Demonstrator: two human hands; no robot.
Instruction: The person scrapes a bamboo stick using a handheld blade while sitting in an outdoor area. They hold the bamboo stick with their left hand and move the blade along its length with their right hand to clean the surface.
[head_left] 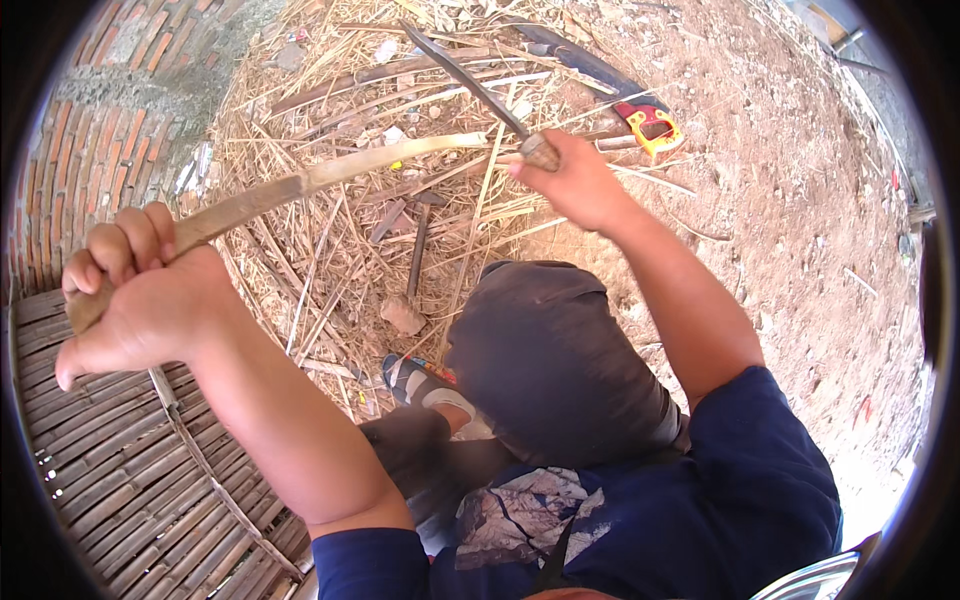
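My left hand (150,280) is closed around the near end of a long split bamboo strip (300,183). The strip reaches up and to the right, and its far end is paler, as if freshly cut. In my right hand (580,180), fingers wrapped round the wooden handle, is a long-bladed knife (465,80) that points up and to the left. Its blade passes just beyond the pale tip of the strip; whether they touch I cannot tell. Below the strip lies a hammer (420,240) on the littered ground, close to my sandalled foot.
A handsaw (655,128) with a red and yellow handle lies beyond my right hand. Bamboo shavings and strips (330,120) cover the dirt ground. At left stand a brick wall (110,150) and a slatted bamboo platform (120,450). A stone (402,315) sits near my foot.
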